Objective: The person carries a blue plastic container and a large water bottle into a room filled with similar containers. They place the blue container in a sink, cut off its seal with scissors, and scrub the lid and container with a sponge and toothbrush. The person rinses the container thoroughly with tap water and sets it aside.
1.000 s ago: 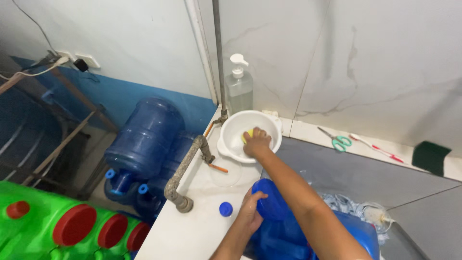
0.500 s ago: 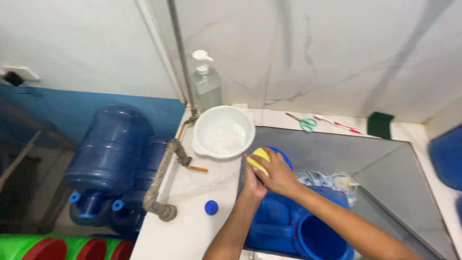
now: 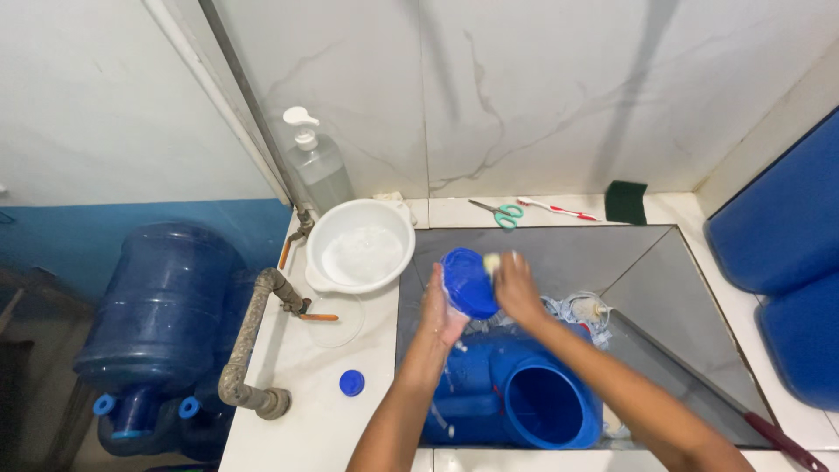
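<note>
Gripping a round blue lid point(image 3: 469, 281) at centre frame, the left hand point(image 3: 440, 308) clasps it from the left side, tilted on edge above the sink. The right hand point(image 3: 516, 287) closes on a small yellow sponge point(image 3: 492, 261) pressed against the lid's upper right rim. Below them, a blue container point(image 3: 524, 398) lies in the grey sink point(image 3: 647, 271), its wide mouth open. To the upper left sits a white basin point(image 3: 360, 246), with a soap pump bottle point(image 3: 317, 163) behind it. A small blue cap point(image 3: 351, 382) lies on the white counter point(image 3: 306, 419) at lower left.
</note>
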